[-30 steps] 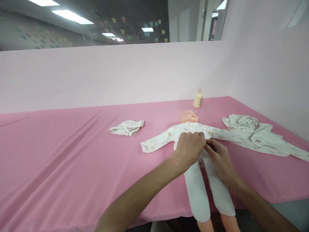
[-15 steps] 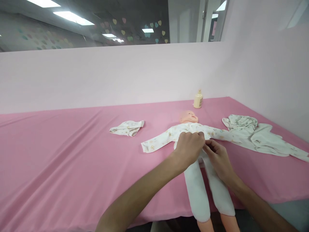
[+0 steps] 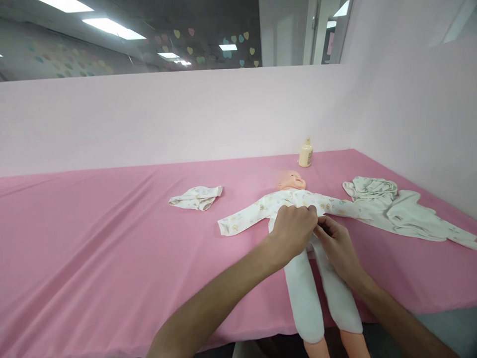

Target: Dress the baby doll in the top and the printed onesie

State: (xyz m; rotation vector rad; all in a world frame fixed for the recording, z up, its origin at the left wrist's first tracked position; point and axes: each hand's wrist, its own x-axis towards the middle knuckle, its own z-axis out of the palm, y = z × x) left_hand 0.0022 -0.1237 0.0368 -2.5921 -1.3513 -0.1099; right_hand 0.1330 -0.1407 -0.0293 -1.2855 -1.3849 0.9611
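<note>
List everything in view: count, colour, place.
Cover: one, pink, across the surface
Doll: one, peach and white, legs over the cover's edge
Patterned top: one, white, on doll
Small garment: one, white patterned, left of doll
Clothes pile: count unclear, white, right of doll
Bottle: one, pale yellow, behind doll's head
Walls: two, pale, back and right
Window: one, mostly dark, at top
Heart shapes: several, pastel, at window
Lights: several, white, at top
Left hand: one, bare, over doll's middle
Right hand: one, bare, beside it

On the pink cloth-covered worktop (image 3: pixel 112 258), a bare left grip (image 3: pixel 294 228) and a bare right grip (image 3: pixel 338 244) pinch the white, print-patterned, long-sleeved top (image 3: pixel 272 199) of a peach plastic baby doll (image 3: pixel 291 180); a pale-yellow pump bottle (image 3: pixel 305 154) stands beyond its head.
</note>
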